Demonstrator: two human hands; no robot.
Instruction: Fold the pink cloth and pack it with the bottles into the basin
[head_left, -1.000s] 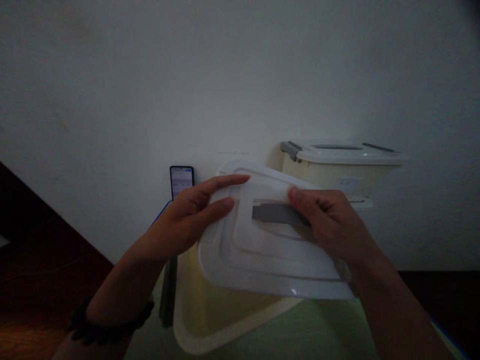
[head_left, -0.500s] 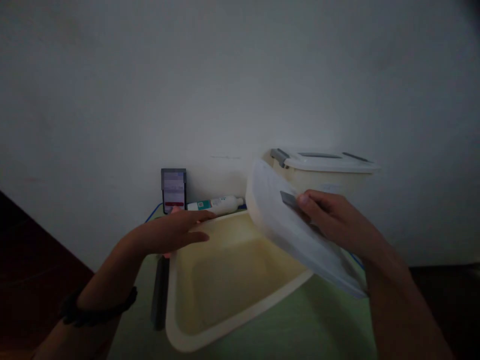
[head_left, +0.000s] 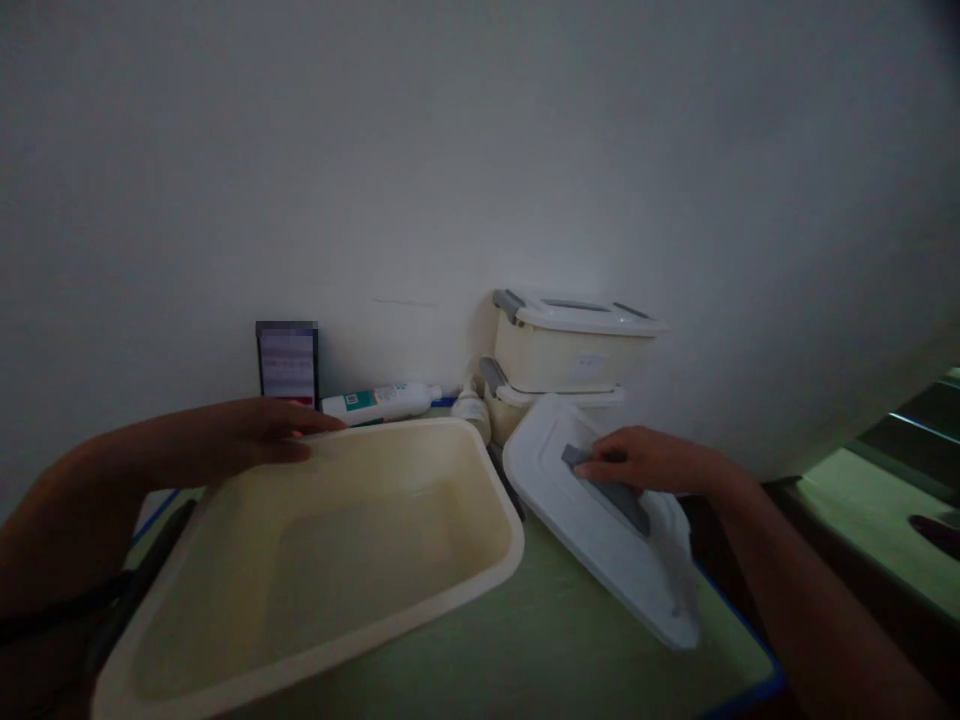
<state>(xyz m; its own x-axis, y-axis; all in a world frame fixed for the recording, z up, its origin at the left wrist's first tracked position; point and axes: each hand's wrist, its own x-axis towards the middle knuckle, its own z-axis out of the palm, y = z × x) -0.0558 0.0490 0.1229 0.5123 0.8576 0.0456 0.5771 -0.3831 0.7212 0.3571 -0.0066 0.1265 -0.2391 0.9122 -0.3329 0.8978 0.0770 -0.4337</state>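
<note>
My right hand (head_left: 626,460) is closed around the grey handle of a white lid (head_left: 600,545). The lid hangs tilted beside the right end of an uncovered cream storage box (head_left: 367,520). Nothing shows inside this box. At its far left rim is my left hand (head_left: 277,430), thumb on the inner side and fingers over the edge, seeming to grip it. A bit of something pink shows between those fingers, too small to name. A white bottle (head_left: 382,402) with a green label lies just behind the box.
Two lidded cream boxes (head_left: 570,355) with grey clips are stacked against the wall. A phone (head_left: 289,365) stands upright at the back left. A small whitish bottle (head_left: 471,410) stands before the stack. The green table (head_left: 480,660) has a blue edge. Another green surface (head_left: 877,520) lies far right.
The lid has moved clear of the box opening, to its right, and lowered. My left hand stays at the far left rim. My view has turned right, showing the stacked boxes more fully.
</note>
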